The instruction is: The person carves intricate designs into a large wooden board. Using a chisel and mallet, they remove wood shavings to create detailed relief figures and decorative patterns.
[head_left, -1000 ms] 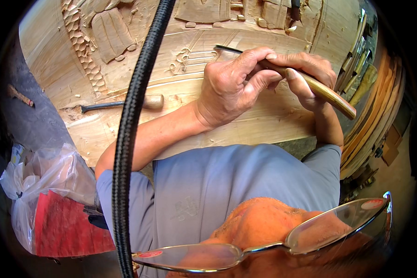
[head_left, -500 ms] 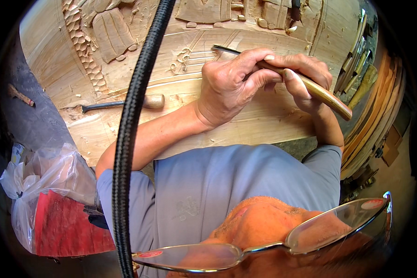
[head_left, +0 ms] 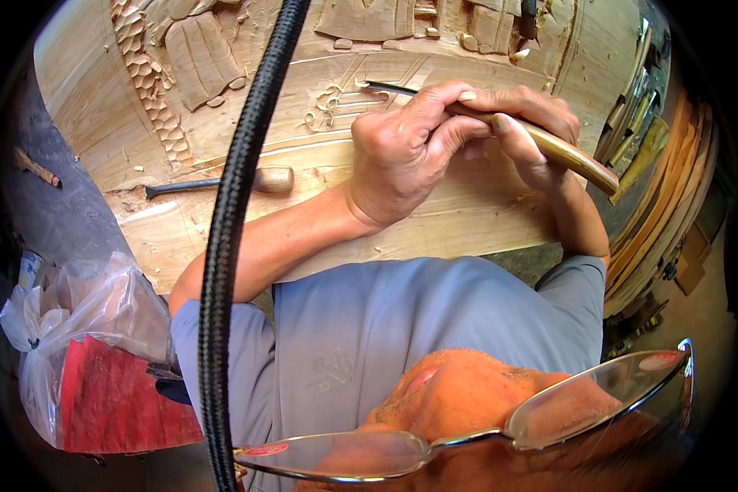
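Observation:
Both hands are closed on one carving gouge [head_left: 578, 160], which slants across a pale wooden panel [head_left: 451, 217]. My left hand [head_left: 398, 160] wraps the front of the tool, close to its dark blade. Farther back, my right hand [head_left: 541, 127] grips the wooden handle, whose rounded end sticks out at the right. The blade's tip meets the panel among thin incised lines, a pale chip at it. Thin curled shavings [head_left: 328, 105] lie just left of the tip. The left palm and some fingers are hidden behind the hand.
Another chisel [head_left: 190, 187] with a bulbous wooden handle rests on the panel at left. Carved relief [head_left: 201, 61] fills the far side. Several tools [head_left: 627, 102] lie along the right, beside stacked curved boards [head_left: 672, 193]. A black braided cord [head_left: 236, 184] crosses the view. A plastic bag [head_left: 98, 295] sits lower left.
The gouge has slid a little to the left along the panel, its tip nearer the curled shavings. Both hands have shifted left with it, their grip unchanged.

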### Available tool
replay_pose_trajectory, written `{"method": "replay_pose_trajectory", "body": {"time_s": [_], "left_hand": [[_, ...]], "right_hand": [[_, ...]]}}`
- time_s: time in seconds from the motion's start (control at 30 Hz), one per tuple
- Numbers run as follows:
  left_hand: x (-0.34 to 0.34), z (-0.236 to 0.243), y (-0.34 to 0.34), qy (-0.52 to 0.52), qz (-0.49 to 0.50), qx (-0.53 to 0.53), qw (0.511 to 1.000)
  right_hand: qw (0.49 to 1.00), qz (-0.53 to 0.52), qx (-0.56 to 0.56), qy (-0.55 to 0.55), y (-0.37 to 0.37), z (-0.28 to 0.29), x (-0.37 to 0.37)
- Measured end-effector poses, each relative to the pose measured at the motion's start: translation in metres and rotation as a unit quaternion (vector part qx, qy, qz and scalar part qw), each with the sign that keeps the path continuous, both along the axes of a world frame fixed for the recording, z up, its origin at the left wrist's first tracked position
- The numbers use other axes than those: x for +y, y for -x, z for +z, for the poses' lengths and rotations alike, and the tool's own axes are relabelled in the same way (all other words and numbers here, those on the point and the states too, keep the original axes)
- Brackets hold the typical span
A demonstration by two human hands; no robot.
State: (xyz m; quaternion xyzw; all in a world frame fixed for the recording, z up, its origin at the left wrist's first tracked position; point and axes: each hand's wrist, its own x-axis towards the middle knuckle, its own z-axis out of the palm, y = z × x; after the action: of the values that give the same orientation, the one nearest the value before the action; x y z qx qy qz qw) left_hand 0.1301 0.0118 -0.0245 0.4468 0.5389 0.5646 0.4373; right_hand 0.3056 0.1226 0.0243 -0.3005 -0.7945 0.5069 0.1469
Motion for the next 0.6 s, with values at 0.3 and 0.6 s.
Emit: {"method": "replay_pose_trajectory", "body": {"time_s": [0.3, 0.6], "left_hand": [[0.000, 0.002, 0.004, -0.023, -0.038, 0.054, 0.998], [-0.001, 0.001, 0.010, -0.066, -0.042, 0.125, 0.989]], "right_hand": [[1.000, 0.015, 0.013, 0.000, -0.007, 0.002, 0.001], [1.000, 0.002, 0.010, 0.011, -0.011, 0.002, -0.002]]}}
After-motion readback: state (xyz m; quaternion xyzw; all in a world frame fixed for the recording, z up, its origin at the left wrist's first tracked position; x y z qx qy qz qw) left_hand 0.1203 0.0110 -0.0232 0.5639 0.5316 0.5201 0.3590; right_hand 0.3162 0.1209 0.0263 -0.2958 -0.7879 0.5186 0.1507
